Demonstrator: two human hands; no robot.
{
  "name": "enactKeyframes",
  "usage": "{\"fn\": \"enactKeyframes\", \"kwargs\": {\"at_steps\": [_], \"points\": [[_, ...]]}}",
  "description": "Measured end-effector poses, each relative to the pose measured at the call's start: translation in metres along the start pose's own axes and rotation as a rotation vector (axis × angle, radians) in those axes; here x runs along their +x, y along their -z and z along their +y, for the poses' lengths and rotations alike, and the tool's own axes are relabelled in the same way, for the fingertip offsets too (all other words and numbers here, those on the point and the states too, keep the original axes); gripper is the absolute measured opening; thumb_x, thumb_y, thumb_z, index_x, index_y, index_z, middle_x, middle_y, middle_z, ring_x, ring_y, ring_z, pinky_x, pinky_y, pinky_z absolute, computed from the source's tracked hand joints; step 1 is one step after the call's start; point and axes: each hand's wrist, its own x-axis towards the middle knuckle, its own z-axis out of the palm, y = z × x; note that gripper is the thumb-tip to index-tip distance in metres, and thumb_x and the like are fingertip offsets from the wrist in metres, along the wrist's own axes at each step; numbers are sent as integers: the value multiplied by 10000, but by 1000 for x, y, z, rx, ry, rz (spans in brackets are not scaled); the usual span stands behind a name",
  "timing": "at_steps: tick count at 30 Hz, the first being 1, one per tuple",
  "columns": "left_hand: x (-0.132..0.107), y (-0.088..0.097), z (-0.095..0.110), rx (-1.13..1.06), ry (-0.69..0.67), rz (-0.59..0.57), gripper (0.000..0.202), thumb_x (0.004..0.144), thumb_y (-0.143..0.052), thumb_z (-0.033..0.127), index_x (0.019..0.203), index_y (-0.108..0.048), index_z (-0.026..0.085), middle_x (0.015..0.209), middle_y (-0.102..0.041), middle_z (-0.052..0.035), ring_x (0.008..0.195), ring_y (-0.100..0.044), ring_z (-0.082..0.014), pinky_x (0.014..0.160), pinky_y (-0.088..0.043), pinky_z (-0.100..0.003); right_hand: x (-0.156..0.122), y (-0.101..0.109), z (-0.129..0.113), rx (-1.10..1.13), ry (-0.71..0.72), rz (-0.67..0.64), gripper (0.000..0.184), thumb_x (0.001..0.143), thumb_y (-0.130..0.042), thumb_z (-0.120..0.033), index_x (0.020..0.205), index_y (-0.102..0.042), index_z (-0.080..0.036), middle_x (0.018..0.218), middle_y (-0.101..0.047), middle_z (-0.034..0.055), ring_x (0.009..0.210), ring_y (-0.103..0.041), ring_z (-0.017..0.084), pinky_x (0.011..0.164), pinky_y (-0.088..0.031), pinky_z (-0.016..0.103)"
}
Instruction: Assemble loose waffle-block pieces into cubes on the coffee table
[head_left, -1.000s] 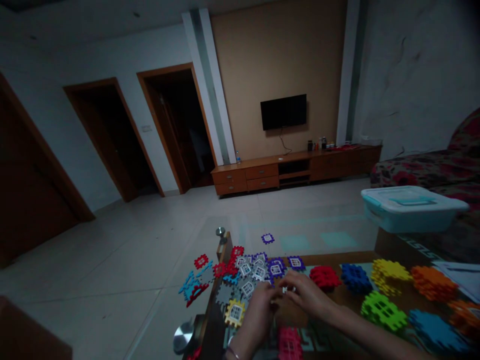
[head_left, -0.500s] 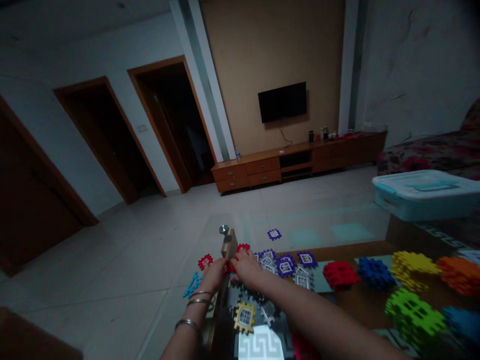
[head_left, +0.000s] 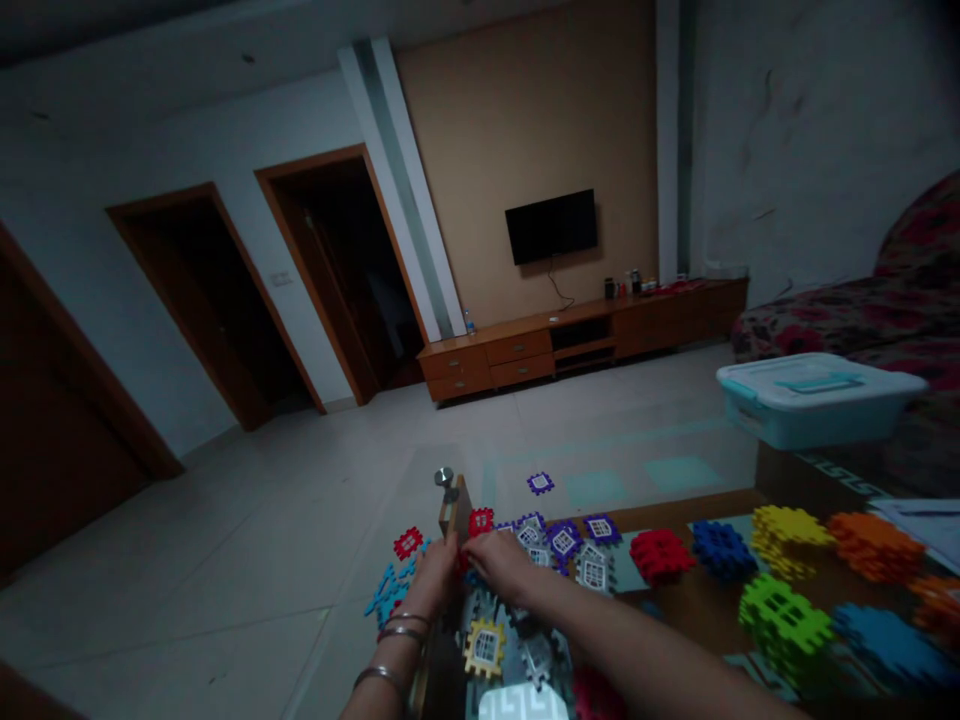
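My left hand (head_left: 436,572) and my right hand (head_left: 498,557) meet over the far left part of a glass-topped table (head_left: 675,470), fingers curled together on a small red toothed tile (head_left: 463,562) that barely shows between them. Bangles circle my left wrist. A loose pile of window tiles (head_left: 559,545) in purple, grey, red and blue lies around the hands. Just below them sits a yellow window tile (head_left: 485,647).
Sorted stacks stand to the right: red (head_left: 660,555), blue (head_left: 721,548), yellow (head_left: 787,532), orange (head_left: 874,546), green (head_left: 784,620). A teal lidded box (head_left: 817,398) sits at the far right edge. A lone purple tile (head_left: 540,483) lies further out. A sofa is at right.
A second ago both hands worked close to me by the red stack. They have reached out to the far left of the tile pile and closed on a red piece.
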Motion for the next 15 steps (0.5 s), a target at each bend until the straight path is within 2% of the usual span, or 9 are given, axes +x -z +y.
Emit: {"fn": "enactKeyframes", "kwargs": {"at_steps": [4, 7, 11, 13, 15], "points": [[-3, 12, 1, -11, 8, 101, 541, 759, -538, 172, 1288, -432, 148, 1198, -629, -138, 1166, -547, -257, 942, -385, -353, -5, 27, -4, 206, -33, 178, 250, 880, -484, -178, 942, -724, -212, 1002, -739, 31, 979, -630, 189, 895, -432, 287], [-5, 26, -1, -29, -3, 179, 556, 776, -518, 207, 1316, -388, 172, 1270, -592, -127, 1201, -523, -246, 976, -378, -352, -22, 42, 1, 347, -77, 270, 251, 874, -475, -165, 930, -719, -191, 980, -735, 45, 971, -628, 186, 882, -451, 294], [-16, 34, -1, -78, -87, 250, 586, 775, -498, 196, 1335, -342, 120, 1314, -549, -159, 1236, -493, -233, 1032, -368, -351, -78, 41, 31, 521, -186, 293, 196, 819, -511, -132, 923, -675, -151, 825, -709, 41, 757, -647, 164, 661, -486, 251], [-26, 27, 2, -136, -224, 300, 606, 743, -509, 160, 1327, -350, 129, 1264, -582, -151, 1202, -523, -237, 1012, -407, -370, -114, 33, 49, 716, -313, 269, 177, 765, -551, -110, 912, -642, -149, 641, -623, -21, 584, -585, 136, 529, -425, 220], [-39, 12, 11, -183, -379, 343, 632, 707, -513, 125, 1321, -367, 157, 1223, -604, -136, 1154, -558, -249, 973, -451, -397, -146, 24, 62, 862, -392, 231, 165, 731, -571, -100, 880, -621, -149, 553, -531, -64, 495, -512, 112, 467, -357, 204]]}}
